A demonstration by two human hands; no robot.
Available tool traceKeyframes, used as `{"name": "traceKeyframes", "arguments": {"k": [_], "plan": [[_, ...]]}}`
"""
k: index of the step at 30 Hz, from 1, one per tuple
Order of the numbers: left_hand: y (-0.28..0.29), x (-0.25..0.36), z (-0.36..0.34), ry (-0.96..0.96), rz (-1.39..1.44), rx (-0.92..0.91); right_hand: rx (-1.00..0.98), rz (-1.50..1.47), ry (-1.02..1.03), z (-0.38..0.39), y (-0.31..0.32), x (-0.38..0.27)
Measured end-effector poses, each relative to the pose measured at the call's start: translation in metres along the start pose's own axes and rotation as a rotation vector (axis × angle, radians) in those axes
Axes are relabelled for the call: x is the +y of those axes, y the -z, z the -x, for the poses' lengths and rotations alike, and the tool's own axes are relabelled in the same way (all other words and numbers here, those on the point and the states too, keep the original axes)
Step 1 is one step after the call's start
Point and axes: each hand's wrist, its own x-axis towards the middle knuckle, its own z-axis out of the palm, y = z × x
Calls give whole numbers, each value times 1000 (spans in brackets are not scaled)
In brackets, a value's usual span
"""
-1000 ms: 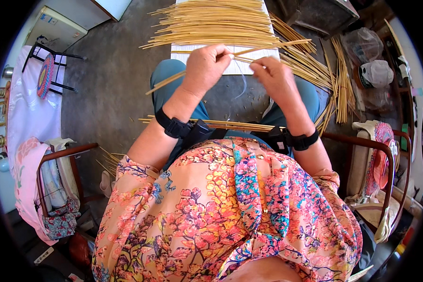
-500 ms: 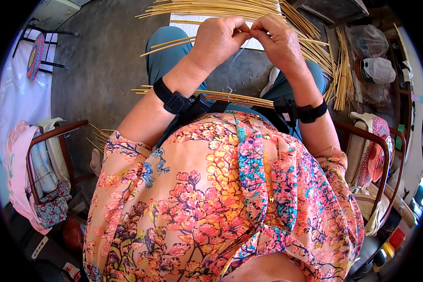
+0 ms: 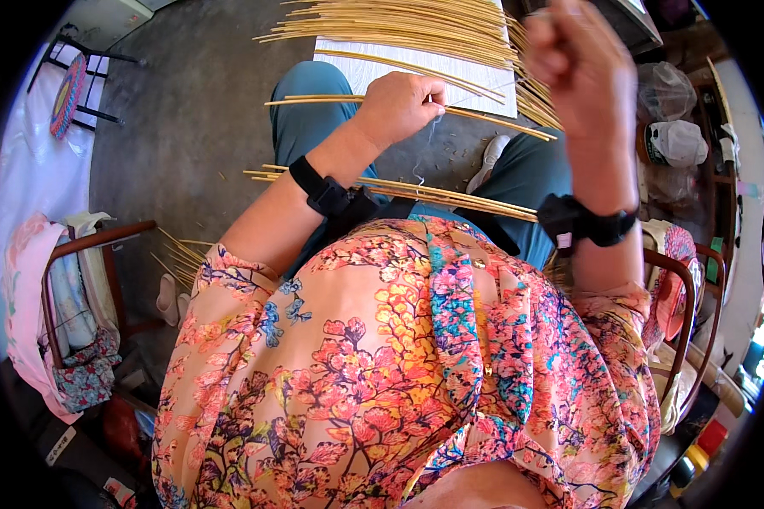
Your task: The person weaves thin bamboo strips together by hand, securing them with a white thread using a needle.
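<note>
Near the board's front edge, my left hand (image 3: pixel 399 109) is closed in a pinch around a couple of thin yellow stalks (image 3: pixel 501 123), which stick out on both sides. A fine pale thread (image 3: pixel 434 129) dangles below its fingertips; the thread's far end cannot be made out. My right hand (image 3: pixel 579 59) is raised to the right, well apart from the left, its fingers curled but smeared by motion. Across my lap lie several more stalks (image 3: pixel 458 197). A large bundle of stalks (image 3: pixel 399 25) rests on the white board (image 3: pixel 335 53), with a few single ones in front.
On the left stand a chair (image 3: pixel 102 237) draped with cloth and a stool (image 3: pixel 68 97) with a woven round seat. At the right are another wooden chair (image 3: pixel 683 271) and plastic bags (image 3: pixel 675 144). Loose bits of stalk are scattered on the grey floor (image 3: pixel 178 127).
My right hand has left the left hand's fingertips and swung up and to the right. My left hand has moved slightly down, still pinching the stalks, which now show more fully.
</note>
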Motion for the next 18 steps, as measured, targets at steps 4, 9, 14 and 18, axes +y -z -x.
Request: {"name": "traceKeyframes", "arguments": {"k": [4,9,14,18], "plan": [[-8,-9,1,18,-9,-75,25,555,523,5,60,-56],[-14,-18,10,50,49,-98,169,1115,488,31,122,-108],[-12,-17,9,40,123,-140,178,1433,293,52,147,-116],[-3,-12,13,68,77,-147,99,1470,226,47,159,-101]]}}
